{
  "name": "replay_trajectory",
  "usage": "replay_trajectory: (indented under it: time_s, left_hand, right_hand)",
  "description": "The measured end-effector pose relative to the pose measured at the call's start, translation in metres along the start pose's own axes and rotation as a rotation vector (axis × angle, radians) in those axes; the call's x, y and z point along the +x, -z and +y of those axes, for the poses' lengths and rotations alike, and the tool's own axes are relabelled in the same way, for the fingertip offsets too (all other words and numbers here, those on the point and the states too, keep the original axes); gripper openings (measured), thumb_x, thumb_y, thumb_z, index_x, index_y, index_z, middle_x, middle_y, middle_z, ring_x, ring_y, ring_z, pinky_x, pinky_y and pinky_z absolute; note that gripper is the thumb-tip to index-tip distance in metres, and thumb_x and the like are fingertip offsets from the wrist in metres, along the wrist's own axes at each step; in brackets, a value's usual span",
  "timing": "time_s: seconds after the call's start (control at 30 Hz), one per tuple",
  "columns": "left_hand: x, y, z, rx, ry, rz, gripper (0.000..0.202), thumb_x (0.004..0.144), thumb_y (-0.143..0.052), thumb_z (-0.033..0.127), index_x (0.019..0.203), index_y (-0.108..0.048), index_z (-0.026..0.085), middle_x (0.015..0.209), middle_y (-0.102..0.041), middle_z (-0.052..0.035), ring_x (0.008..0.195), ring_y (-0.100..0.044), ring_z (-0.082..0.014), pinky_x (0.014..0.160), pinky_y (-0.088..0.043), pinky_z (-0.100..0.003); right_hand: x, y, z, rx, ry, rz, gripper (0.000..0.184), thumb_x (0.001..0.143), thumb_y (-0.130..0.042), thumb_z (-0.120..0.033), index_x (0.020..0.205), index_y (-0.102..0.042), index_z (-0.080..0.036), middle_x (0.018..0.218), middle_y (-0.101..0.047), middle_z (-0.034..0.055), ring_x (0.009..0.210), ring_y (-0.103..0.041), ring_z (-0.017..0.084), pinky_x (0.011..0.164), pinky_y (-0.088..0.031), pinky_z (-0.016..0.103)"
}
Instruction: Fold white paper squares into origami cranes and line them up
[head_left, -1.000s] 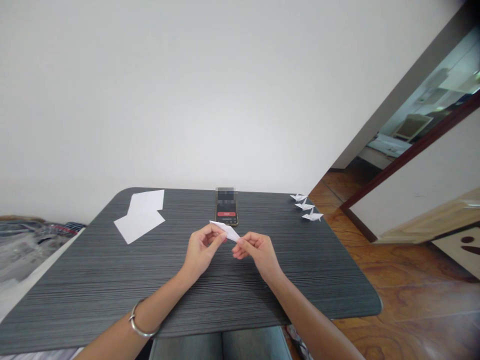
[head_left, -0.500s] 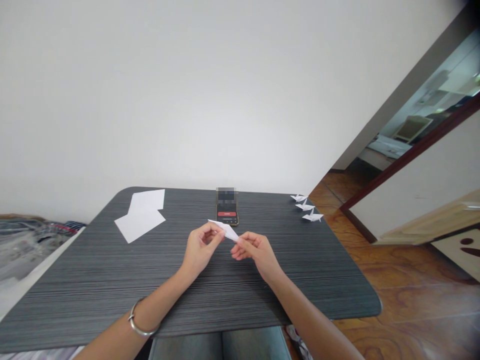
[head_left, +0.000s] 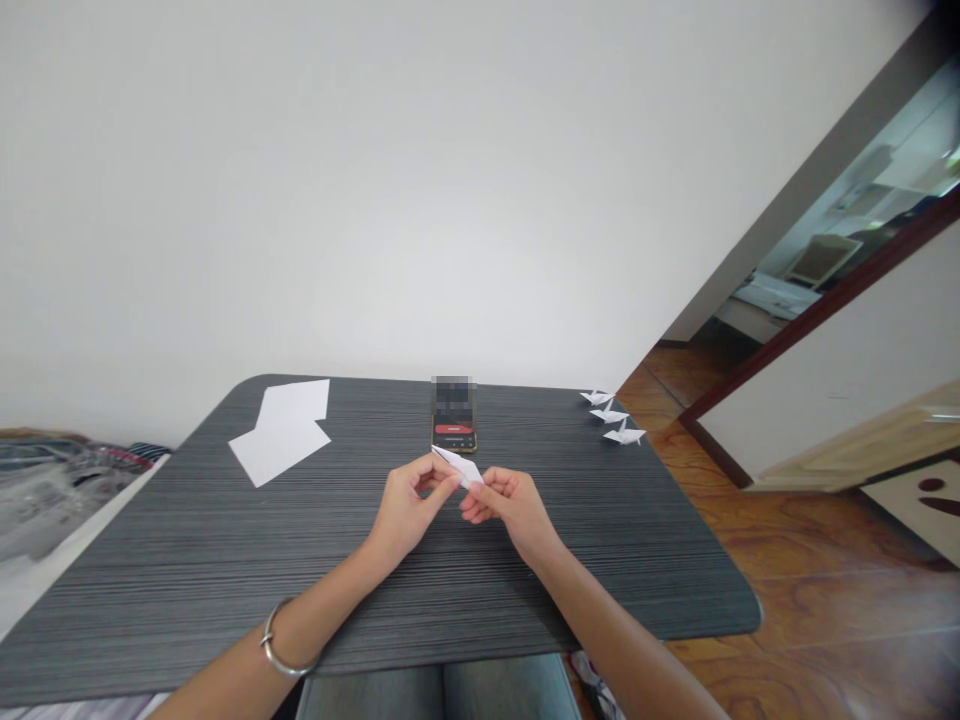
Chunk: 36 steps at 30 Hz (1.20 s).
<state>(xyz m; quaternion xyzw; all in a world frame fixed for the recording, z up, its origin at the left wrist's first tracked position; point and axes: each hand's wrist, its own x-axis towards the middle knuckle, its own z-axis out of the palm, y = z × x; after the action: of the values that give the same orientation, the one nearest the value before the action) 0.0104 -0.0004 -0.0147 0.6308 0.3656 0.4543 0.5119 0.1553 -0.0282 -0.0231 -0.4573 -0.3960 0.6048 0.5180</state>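
Observation:
A small piece of folded white paper [head_left: 460,464], long and pointed, is held above the table between both hands. My left hand [head_left: 411,500] pinches its lower left side with thumb and fingers. At its right end, my right hand [head_left: 513,505] grips the paper between thumb and curled fingers. One sharp tip points up and left, just in front of the phone [head_left: 454,412]. My fingers hide part of the lower edge, so the finer folds cannot be made out.
Two overlapping sheets of white paper [head_left: 279,450] lie on the dark table [head_left: 187,570] at the left. Three folded paper cranes [head_left: 609,414] stand in a row near the back right edge. A white wall [head_left: 450,200] rises behind the table.
My left hand has shifted to the right, closer to my right hand. The folded paper has moved slightly right and down with it.

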Motion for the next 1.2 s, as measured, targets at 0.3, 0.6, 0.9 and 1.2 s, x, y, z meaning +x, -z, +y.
replay_trajectory:
  time_s: [0.3, 0.6, 0.9, 1.2]
  left_hand:
    - [0.0023, 0.0010, -0.0042, -0.123, 0.065, -0.011, 0.016, 0.069, -0.063, 0.022, 0.081, -0.057, 0.014, 0.074, -0.064, -0.0036, 0.067, -0.060, -0.0144, 0.064, -0.049, -0.026]
    - [0.0019, 0.0014, -0.0015, -0.126, 0.067, -0.033, 0.015, 0.071, -0.062, 0.024, 0.081, -0.056, 0.014, 0.079, -0.065, -0.0055, 0.069, -0.061, -0.0144, 0.067, -0.049, -0.026]
    - [0.0024, 0.0000, -0.0016, -0.141, 0.085, 0.000, 0.016, 0.066, -0.065, 0.021, 0.076, -0.055, 0.014, 0.073, -0.064, -0.0032, 0.064, -0.059, -0.0122, 0.058, -0.046, -0.022]
    - [0.0044, -0.0014, -0.0001, -0.219, 0.169, 0.042, 0.016, 0.064, -0.066, 0.019, 0.072, -0.054, 0.013, 0.061, -0.061, 0.0006, 0.057, -0.059, -0.0103, 0.058, -0.047, -0.021]
  right_hand:
    - [-0.0007, 0.0029, -0.0007, -0.020, 0.036, 0.017, 0.025, 0.064, -0.069, -0.035, 0.058, -0.059, -0.013, 0.053, -0.067, 0.0020, 0.043, -0.061, 0.011, 0.042, -0.049, 0.018]
    - [-0.0009, 0.0018, -0.0005, -0.022, 0.052, 0.030, 0.025, 0.064, -0.069, -0.035, 0.060, -0.058, -0.013, 0.053, -0.067, 0.0016, 0.043, -0.061, 0.011, 0.042, -0.049, 0.018]
    - [-0.0003, 0.0011, 0.0002, -0.037, 0.061, 0.038, 0.026, 0.062, -0.070, -0.036, 0.057, -0.057, -0.014, 0.050, -0.066, 0.0014, 0.040, -0.060, 0.011, 0.040, -0.048, 0.019]
    - [-0.0012, 0.0000, 0.0001, -0.048, 0.071, 0.020, 0.027, 0.067, -0.065, -0.038, 0.060, -0.059, -0.013, 0.052, -0.066, 0.0018, 0.042, -0.061, 0.011, 0.042, -0.048, 0.018]
